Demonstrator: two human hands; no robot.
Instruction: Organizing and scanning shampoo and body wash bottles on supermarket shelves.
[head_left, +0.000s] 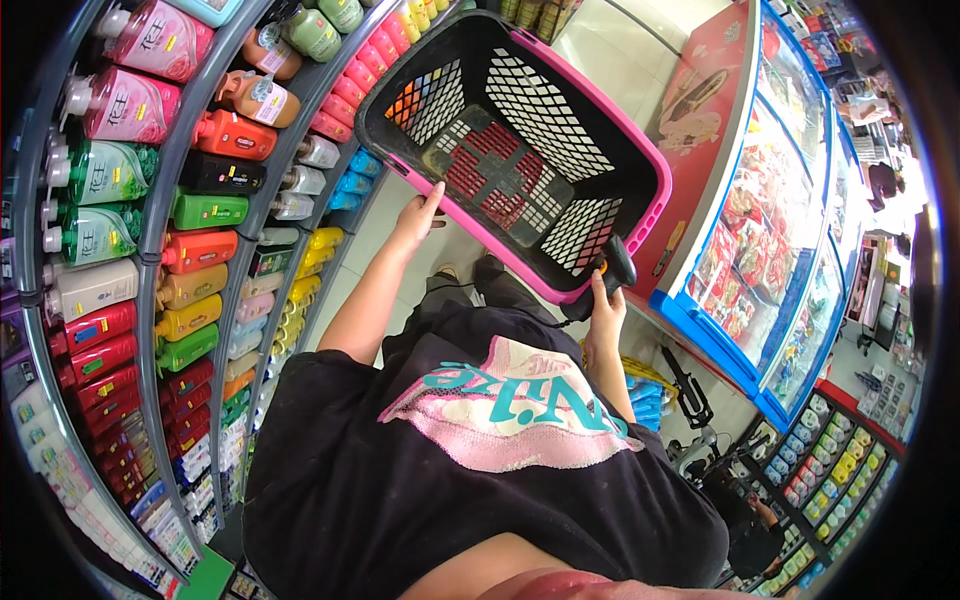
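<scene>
A black plastic shopping basket (525, 142) with a pink rim and handle is tilted in front of me, its mesh inside showing no goods. My left hand (420, 217) grips its near pink rim, the thumb lying on top. My right hand (604, 307) is wrapped around a black handheld barcode scanner (619, 266) at the basket's near right corner. From the scanner's lower end a thin dark cable runs left across my front. Whether my right hand also bears on the basket, I cannot tell.
Store shelves (161, 150) with pump bottles and shampoo bottles rise close on my left. A blue-edged chest freezer (742, 300) of packaged food stands at the right. Behind it are a folded scooter or bike (686, 390), more shelves and a person in black (750, 517).
</scene>
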